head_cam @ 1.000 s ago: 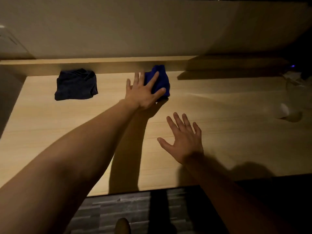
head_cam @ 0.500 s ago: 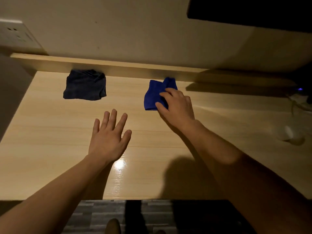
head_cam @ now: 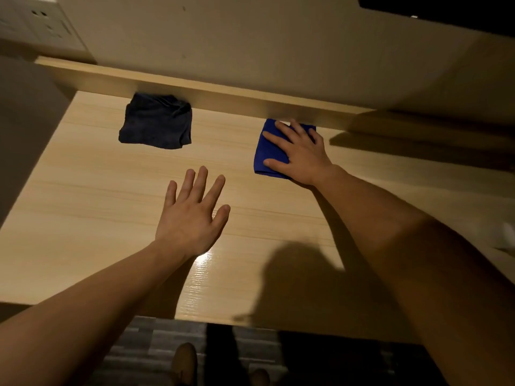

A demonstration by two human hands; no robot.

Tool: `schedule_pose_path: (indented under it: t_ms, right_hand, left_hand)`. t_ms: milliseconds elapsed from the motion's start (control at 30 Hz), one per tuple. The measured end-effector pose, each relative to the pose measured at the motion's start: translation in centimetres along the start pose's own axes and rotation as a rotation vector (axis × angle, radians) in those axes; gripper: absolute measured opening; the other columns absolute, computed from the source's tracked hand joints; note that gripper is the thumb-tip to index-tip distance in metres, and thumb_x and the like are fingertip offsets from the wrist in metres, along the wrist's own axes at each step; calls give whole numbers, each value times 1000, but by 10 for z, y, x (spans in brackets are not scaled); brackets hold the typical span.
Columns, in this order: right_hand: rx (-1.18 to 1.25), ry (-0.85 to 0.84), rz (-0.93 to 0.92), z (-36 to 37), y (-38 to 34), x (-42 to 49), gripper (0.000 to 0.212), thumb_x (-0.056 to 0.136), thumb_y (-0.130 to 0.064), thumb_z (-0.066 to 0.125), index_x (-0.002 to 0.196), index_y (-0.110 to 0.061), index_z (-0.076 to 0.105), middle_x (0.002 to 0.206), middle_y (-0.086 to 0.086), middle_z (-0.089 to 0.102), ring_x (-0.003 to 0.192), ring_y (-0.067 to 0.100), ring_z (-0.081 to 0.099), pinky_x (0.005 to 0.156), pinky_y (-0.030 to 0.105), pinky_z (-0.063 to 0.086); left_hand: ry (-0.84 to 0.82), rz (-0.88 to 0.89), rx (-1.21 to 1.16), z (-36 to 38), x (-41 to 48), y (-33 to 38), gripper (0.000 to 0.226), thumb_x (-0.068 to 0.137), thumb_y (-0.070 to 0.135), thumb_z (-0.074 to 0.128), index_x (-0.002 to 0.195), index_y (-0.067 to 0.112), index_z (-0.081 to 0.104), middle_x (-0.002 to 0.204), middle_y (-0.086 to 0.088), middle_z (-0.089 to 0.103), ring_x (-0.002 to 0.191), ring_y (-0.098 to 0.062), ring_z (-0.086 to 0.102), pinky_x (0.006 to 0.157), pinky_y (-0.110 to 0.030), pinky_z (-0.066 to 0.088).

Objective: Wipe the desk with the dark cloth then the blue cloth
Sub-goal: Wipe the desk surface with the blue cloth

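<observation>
The folded blue cloth [head_cam: 267,154] lies near the back rail of the light wooden desk [head_cam: 97,196]. My right hand [head_cam: 299,154] rests flat on top of it, fingers spread, covering its right half. The dark cloth [head_cam: 156,121] sits crumpled at the back left of the desk, untouched by either hand. My left hand [head_cam: 192,215] hovers or rests over the desk's middle with its fingers apart and nothing in it, well in front of the dark cloth.
A raised wooden ledge [head_cam: 223,93] runs along the back of the desk under the wall. A wall socket plate [head_cam: 36,23] is at top left. A pale blurred object [head_cam: 505,238] lies at the right edge. Floor and feet show below the front edge.
A second ago my left hand was on the blue cloth; it pulled back to the desk's middle. My right hand reached onto the blue cloth and now lies flatter over it.
</observation>
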State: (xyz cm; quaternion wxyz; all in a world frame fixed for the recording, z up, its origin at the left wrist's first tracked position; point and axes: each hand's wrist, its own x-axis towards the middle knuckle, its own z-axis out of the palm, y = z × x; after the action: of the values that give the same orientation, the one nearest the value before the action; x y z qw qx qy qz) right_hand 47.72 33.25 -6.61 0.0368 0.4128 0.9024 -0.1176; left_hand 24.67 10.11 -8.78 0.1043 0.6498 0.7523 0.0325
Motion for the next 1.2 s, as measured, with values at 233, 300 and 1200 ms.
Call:
schedule_pose_path:
  t_ms: [233, 300, 1200]
  right_hand:
    - [-17, -20, 4, 13, -21, -48, 84, 84, -96, 14, 158, -59, 2, 175, -14, -2, 160, 26, -7, 123, 61, 0]
    - [-11, -17, 2, 17, -30, -67, 84, 84, -96, 14, 158, -59, 1, 175, -14, -2, 160, 25, -7, 123, 60, 0]
    - [79, -79, 12, 69, -138, -262, 60, 105, -65, 28, 162, -51, 15, 174, -17, 3, 159, 13, -8, 120, 48, 1]
  left_hand:
    - [-11, -4, 7, -5, -1, 2, 69, 105, 69, 6, 168, 41, -6, 178, -2, -8, 163, -24, -15, 129, -55, -5]
    - [-19, -4, 2, -7, -2, 3, 70, 105, 69, 6, 168, 41, -5, 178, -3, -8, 163, -25, -14, 129, -55, -5]
    - [33, 124, -99, -26, -6, 39, 65, 108, 57, 23, 166, 29, 19, 176, -17, 10, 162, -37, 7, 129, -61, 7]
